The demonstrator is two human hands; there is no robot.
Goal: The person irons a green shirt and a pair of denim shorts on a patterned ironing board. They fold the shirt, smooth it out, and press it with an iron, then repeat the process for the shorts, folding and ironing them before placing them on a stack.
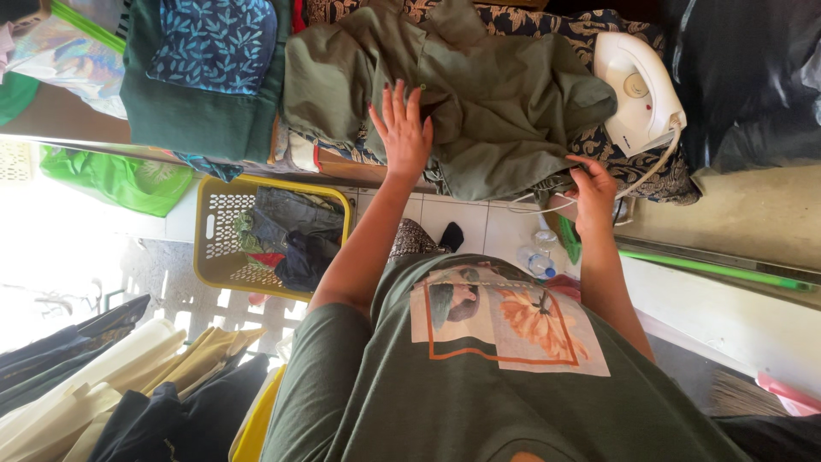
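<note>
Olive-green garment lies crumpled on the patterned ironing surface, its hem at the near edge. Right hand pinches that hem between closed fingers; left hand presses flat on the cloth, fingers spread. Beyond, right, a white iron stands; a folded clothes stack sits left.

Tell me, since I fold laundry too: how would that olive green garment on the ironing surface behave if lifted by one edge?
The olive garment looks floppy: it lies rumpled in soft folds. Probably light; the left hand flattens it easily.
</note>
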